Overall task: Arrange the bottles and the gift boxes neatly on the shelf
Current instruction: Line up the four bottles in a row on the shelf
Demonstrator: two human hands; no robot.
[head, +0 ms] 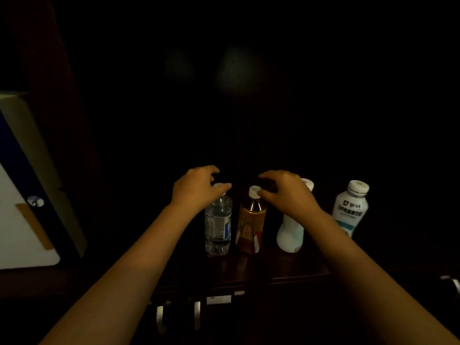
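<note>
Forearms: two bare forearms reach in from the bottom corners, nearest the camera, converging toward the bottles.
Left hand (pixel 196 188): curled loosely over the cap of the clear water bottle (pixel 218 227); the thumb tip lies on or just beside the white cap, the fingers arch above it, half open; whether it grips the cap, I cannot tell.
Right hand (pixel 286 192): hangs above the amber tea bottle (pixel 250 226); the thumb touches or nearly touches its white cap, the fingers are bent and spread, not closed around anything visible.
Shelf (pixel 249 270): dark wood, very dim; all four bottles stand upright on it in a rough row.
Water bottle label: white and blue, print too small to read.
Tea bottle label: golden yellow with red at the base; writing blurred.
White curvy bottle (pixel 290 235): just right of the tea bottle, partly behind the right wrist, no legible print.
White milk bottle (pixel 349 210): farthest right, apart from the others; dark logo and teal band, characters unreadable.
Gift box (pixel 27 195): white, blue and beige, at the left edge, well apart from the bottles.
Metal handles (pixel 196 314): below the shelf's front edge.
</note>
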